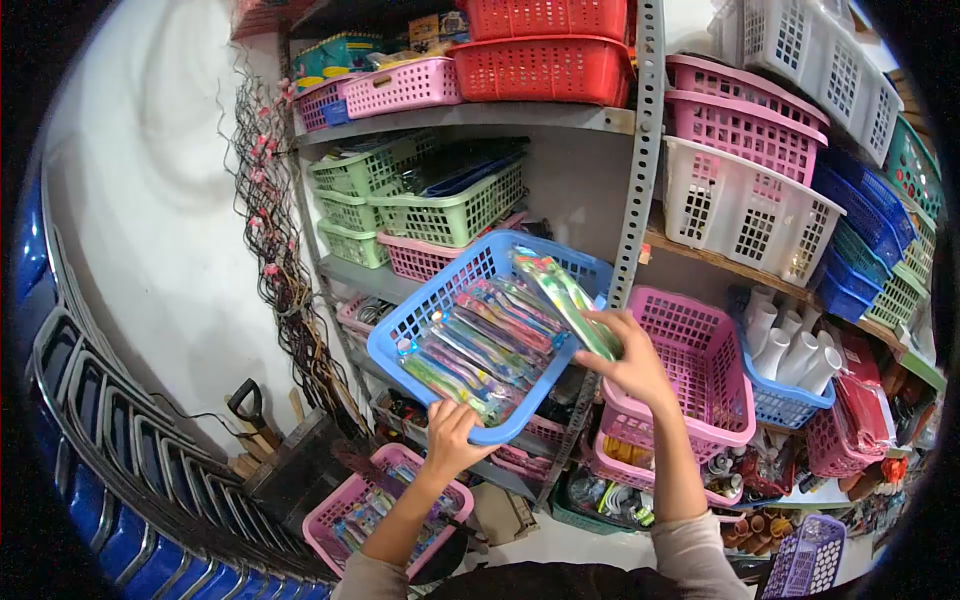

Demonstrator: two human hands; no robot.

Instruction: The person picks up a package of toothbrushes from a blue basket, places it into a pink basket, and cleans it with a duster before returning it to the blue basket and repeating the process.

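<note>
A blue plastic basket (388, 342) is in front of me, tilted, with rows of toothbrushes in clear packs (480, 350) lying in it. My left hand (455, 428) is closed around its near rim at the lower left. Over the basket's right side, my right hand (630, 355) is closed on a few packed toothbrushes (568, 300), green and red ones showing through the plastic. These are held at a slant, their far end above the basket's back corner. Below my left arm, a pink basket (318, 518) holds more small packs.
Metal shelves (560, 118) ahead carry green baskets (450, 215) and red baskets (540, 70). An upright shelf post (640, 150) stands just behind the blue basket. Close on the right is a pink basket (705, 345). Stacked blue chairs (110, 480) line the left.
</note>
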